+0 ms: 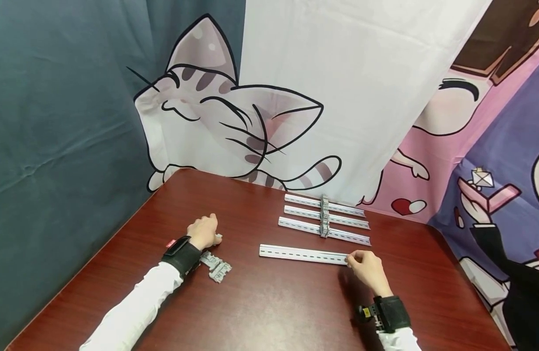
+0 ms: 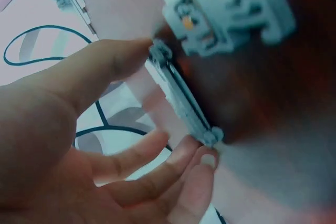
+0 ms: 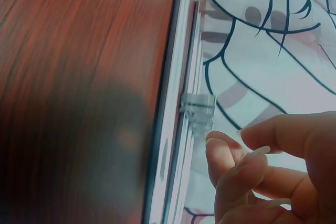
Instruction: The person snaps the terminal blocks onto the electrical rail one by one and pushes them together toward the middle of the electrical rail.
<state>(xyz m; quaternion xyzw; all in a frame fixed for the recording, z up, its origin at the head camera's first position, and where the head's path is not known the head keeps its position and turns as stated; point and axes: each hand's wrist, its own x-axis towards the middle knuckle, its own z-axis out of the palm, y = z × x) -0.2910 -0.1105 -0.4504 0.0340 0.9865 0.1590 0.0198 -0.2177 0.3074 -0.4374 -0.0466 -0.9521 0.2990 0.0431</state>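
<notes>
My left hand (image 1: 203,232) is over the left part of the table. In the left wrist view its thumb and fingertips pinch a grey terminal block (image 2: 181,98) by its two ends. Near that wrist lie more grey terminal blocks (image 1: 217,268); one block (image 2: 226,17) looms large in the left wrist view. My right hand (image 1: 367,267) hovers with loosely curled fingers at the right end of the nearest metal DIN rail (image 1: 302,254). In the right wrist view its fingertips (image 3: 218,148) stand beside this rail, with nothing visible between them.
Behind the near rail, three parallel DIN rails (image 1: 304,225) lie toward the back of the brown table (image 1: 269,302). A row of clipped terminal blocks (image 1: 324,217) crosses them near the middle. A cartoon-printed cloth (image 1: 348,73) hangs along the table's back edge.
</notes>
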